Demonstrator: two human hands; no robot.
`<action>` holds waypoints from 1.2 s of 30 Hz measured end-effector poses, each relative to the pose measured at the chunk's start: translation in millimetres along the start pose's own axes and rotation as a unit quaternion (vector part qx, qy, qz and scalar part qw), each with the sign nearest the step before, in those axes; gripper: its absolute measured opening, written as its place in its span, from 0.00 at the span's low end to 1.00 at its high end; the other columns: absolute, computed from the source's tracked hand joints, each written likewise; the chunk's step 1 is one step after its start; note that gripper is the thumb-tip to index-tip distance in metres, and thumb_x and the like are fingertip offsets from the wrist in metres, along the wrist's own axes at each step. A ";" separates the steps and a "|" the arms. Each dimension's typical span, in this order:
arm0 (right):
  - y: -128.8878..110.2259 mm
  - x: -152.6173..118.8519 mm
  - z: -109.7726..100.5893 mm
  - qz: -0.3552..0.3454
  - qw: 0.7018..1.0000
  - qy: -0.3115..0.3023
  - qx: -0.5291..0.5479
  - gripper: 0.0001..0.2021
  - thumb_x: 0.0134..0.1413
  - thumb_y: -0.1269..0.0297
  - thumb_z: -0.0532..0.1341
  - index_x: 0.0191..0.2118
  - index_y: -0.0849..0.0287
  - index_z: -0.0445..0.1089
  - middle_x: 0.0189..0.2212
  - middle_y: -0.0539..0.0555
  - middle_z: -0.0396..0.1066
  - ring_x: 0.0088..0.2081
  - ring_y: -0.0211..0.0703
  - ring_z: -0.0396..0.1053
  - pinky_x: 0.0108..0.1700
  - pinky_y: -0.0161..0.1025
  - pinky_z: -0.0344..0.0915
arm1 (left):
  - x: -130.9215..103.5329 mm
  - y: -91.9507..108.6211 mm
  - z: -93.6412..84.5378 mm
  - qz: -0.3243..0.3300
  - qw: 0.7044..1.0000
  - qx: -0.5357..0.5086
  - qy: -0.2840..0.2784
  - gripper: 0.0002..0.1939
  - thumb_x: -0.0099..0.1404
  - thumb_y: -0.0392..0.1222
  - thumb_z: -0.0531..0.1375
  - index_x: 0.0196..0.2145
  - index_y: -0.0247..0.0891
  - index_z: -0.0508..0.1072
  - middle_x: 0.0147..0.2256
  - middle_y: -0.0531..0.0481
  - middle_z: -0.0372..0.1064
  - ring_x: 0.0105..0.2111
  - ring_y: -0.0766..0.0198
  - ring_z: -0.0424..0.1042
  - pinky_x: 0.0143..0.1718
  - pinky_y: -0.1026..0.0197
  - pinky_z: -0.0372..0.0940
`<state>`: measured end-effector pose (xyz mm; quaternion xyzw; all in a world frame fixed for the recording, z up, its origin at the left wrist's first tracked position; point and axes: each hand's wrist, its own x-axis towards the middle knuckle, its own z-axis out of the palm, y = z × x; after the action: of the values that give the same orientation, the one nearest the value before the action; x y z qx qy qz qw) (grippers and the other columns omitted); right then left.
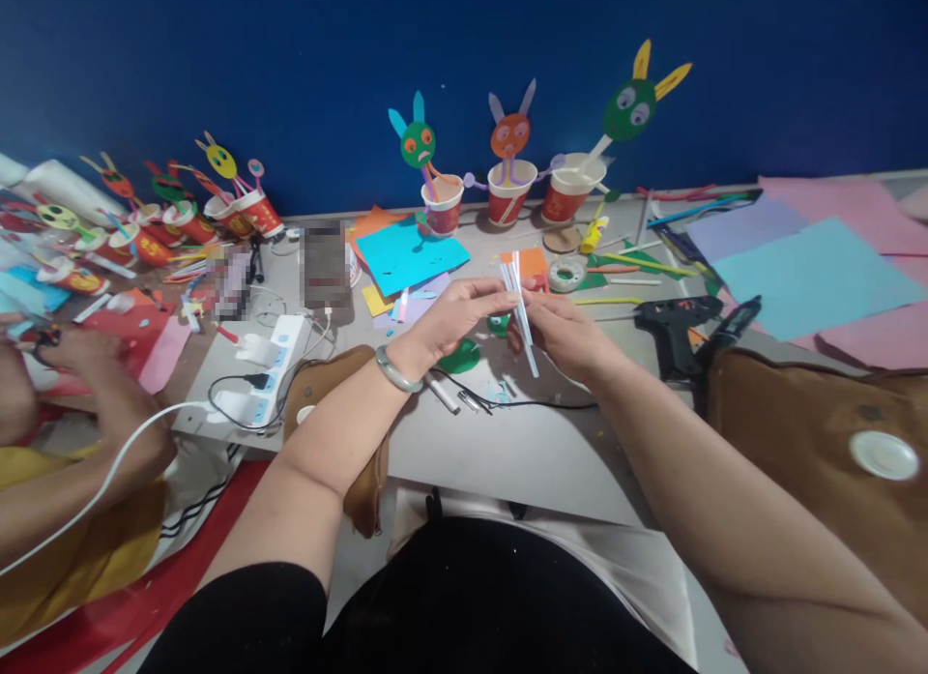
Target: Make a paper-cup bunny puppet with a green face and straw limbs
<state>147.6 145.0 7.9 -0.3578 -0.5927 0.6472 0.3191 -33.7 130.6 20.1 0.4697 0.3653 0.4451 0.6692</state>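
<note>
Over the middle of the table, both hands are closed on a small bundle of thin, whitish, translucent glue sticks. My left hand pinches the bundle from the left near its upper part. My right hand has its fingers curled round it from the right. The sticks stand nearly upright, their lower ends fanned out a little. Beneath the hands lie a green paper piece and an orange paper piece. A black glue gun rests on the table to the right of my right hand.
Three red paper cups with paper rabbit figures stand along the blue wall. A white power strip with cables lies left. Tape, a blue sheet and coloured paper cover the table. Another person's hand works at far left.
</note>
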 end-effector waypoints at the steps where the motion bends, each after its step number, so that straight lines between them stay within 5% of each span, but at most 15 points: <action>1: -1.0 -0.8 1.2 0.006 1.000 -0.015 -0.005 0.38 0.53 0.19 0.66 0.25 0.56 0.69 0.20 0.52 0.69 0.24 0.38 0.64 0.29 0.38 0.63 | -0.1 0.9 0.9 -0.009 1.000 -0.001 0.002 0.20 0.58 0.57 0.79 0.31 0.37 0.83 0.29 0.50 0.79 0.32 0.65 0.78 0.42 0.59 0.73; 5: -2.0 -1.1 1.1 0.019 0.999 -0.008 -0.033 0.37 0.56 0.22 0.66 0.24 0.57 0.71 0.22 0.54 0.72 0.25 0.39 0.65 0.30 0.38 0.63 | 0.8 5.2 3.2 -0.019 0.998 -0.001 0.055 0.17 0.62 0.53 0.78 0.31 0.38 0.83 0.31 0.50 0.80 0.34 0.65 0.78 0.43 0.60 0.72; 12: 2.9 1.2 -2.8 -0.069 0.979 0.169 -0.091 0.32 0.52 0.25 0.71 0.31 0.54 0.78 0.29 0.54 0.75 0.31 0.43 0.68 0.34 0.40 0.66 | 2.2 6.0 3.3 0.033 0.991 0.017 0.125 0.15 0.64 0.46 0.77 0.26 0.37 0.81 0.30 0.52 0.78 0.35 0.69 0.74 0.47 0.64 0.68; 18: -0.1 -4.7 4.7 -0.091 0.976 0.121 -0.155 0.31 0.55 0.28 0.71 0.27 0.56 0.77 0.24 0.53 0.70 0.29 0.42 0.64 0.32 0.40 0.60 | 0.0 3.5 7.0 -0.002 0.993 0.027 0.114 0.15 0.66 0.45 0.76 0.27 0.36 0.81 0.26 0.54 0.75 0.29 0.71 0.69 0.37 0.64 0.65; 23: -3.6 -5.6 0.3 -0.076 0.970 0.167 -0.158 0.29 0.57 0.31 0.71 0.27 0.54 0.76 0.22 0.52 0.68 0.27 0.41 0.60 0.31 0.41 0.57 | -1.3 11.8 7.9 0.002 0.986 0.039 0.161 0.10 0.68 0.35 0.72 0.28 0.36 0.81 0.29 0.53 0.77 0.32 0.71 0.72 0.41 0.65 0.67; 29: 1.9 -0.9 -5.7 -0.060 0.975 0.178 -0.118 0.26 0.58 0.34 0.71 0.29 0.54 0.77 0.26 0.53 0.73 0.27 0.41 0.62 0.31 0.41 0.59 | -3.2 19.5 8.2 -0.011 0.982 0.044 0.184 0.08 0.69 0.26 0.64 0.35 0.36 0.78 0.36 0.50 0.83 0.36 0.69 0.78 0.44 0.64 0.69; 36: 5.8 0.4 -1.9 -0.034 0.986 0.136 -0.085 0.25 0.57 0.36 0.73 0.31 0.56 0.81 0.28 0.53 0.77 0.28 0.39 0.65 0.32 0.39 0.63 | -2.5 15.8 7.0 -0.020 0.975 0.000 0.219 0.15 0.70 0.26 0.64 0.50 0.39 0.68 0.42 0.49 0.84 0.40 0.65 0.83 0.43 0.62 0.70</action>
<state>149.0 145.8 2.0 -0.4480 -0.6080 0.5287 0.3873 -32.1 128.8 37.4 0.3534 0.5126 0.5239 0.5813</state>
